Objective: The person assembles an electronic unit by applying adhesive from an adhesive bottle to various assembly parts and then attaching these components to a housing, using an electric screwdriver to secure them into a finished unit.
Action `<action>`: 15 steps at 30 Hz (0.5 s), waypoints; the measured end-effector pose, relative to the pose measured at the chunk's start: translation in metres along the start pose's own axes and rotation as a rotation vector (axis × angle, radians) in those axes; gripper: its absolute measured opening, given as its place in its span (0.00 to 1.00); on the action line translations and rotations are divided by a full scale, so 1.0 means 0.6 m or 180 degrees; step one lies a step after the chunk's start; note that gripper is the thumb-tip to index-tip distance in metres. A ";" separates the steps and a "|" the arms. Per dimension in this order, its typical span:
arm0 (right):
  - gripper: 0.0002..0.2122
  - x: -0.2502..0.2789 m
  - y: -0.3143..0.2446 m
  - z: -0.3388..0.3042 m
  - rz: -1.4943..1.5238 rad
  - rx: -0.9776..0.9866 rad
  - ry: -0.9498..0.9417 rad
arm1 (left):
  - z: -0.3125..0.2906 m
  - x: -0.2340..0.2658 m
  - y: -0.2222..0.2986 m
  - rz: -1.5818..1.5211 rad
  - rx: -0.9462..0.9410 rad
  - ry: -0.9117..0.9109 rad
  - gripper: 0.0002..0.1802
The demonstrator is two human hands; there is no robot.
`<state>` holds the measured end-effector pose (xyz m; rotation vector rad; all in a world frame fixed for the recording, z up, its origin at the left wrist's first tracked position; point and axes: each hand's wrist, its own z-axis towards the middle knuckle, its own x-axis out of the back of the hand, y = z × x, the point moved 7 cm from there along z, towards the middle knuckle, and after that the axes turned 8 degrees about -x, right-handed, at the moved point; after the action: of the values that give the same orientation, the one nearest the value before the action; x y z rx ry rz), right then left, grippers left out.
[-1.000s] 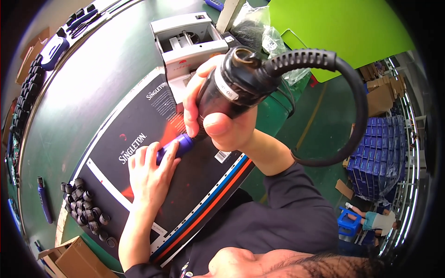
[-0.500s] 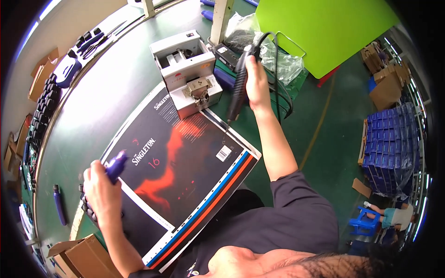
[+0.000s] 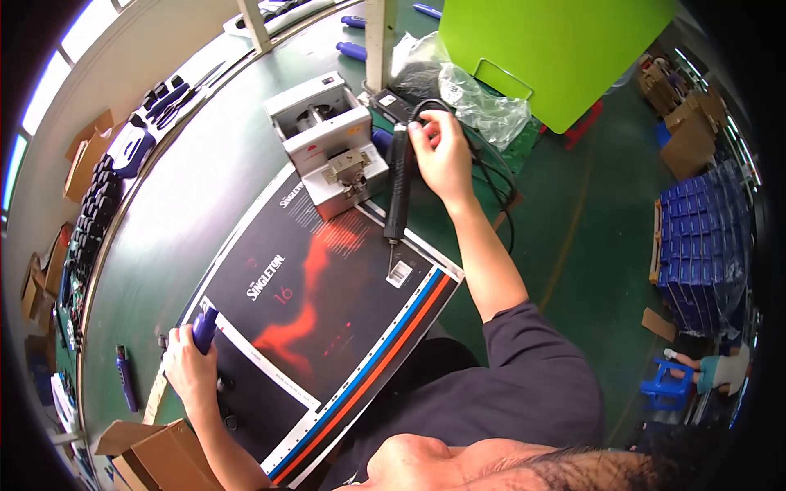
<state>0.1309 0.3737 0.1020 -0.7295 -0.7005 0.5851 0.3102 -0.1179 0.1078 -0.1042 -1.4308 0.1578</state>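
Observation:
My right hand [image 3: 443, 154] is closed round the upper part of a black electric screwdriver [image 3: 399, 184], which points down with its thin bit over the printed sheet [image 3: 344, 299]. A black cable runs from its top. My left hand [image 3: 192, 372] grips a short purple-blue plastic piece [image 3: 205, 330] that sticks up past my fingers; its lower part is hidden in the hand. Just beyond the screwdriver stands a silver box-shaped machine [image 3: 325, 135], which looks like a screw feeder. Small dark round parts [image 3: 228, 385] lie beside my left wrist, partly hidden.
A purple-blue piece [image 3: 126, 379] lies on the green bench at left, above an open cardboard box [image 3: 168, 458]. Clear plastic bags [image 3: 491, 106] and a lime-green board [image 3: 548, 57] are at the far right. A post [image 3: 380, 49] rises behind the machine. Dark parts line the left edge.
The screwdriver has swung more upright and its tip sits lower, with my right hand shifted left. My left hand and the purple-blue piece are lower in the picture. The whole view has shifted slightly.

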 end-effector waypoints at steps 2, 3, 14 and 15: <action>0.08 0.005 -0.028 -0.003 0.0141 0.0232 0.0149 | 0.005 0.033 0.024 -0.1124 0.0176 0.0293 0.22; 0.07 -0.003 -0.038 -0.008 0.0293 0.0234 0.0020 | 0.010 0.047 0.049 -0.1550 0.0494 -0.0101 0.20; 0.22 -0.076 -0.299 -0.241 0.1185 0.1973 -0.2615 | 0.006 -0.051 0.233 -0.6812 0.1030 -0.0397 0.18; 0.24 -0.086 -0.289 -0.246 0.1204 0.1938 -0.2674 | 0.007 -0.051 0.234 -0.6897 0.1012 -0.0314 0.18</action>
<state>0.2481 0.1743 0.1343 -0.0028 -1.0831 1.4164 0.2954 0.0151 0.0552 1.6641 -0.9215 -1.3762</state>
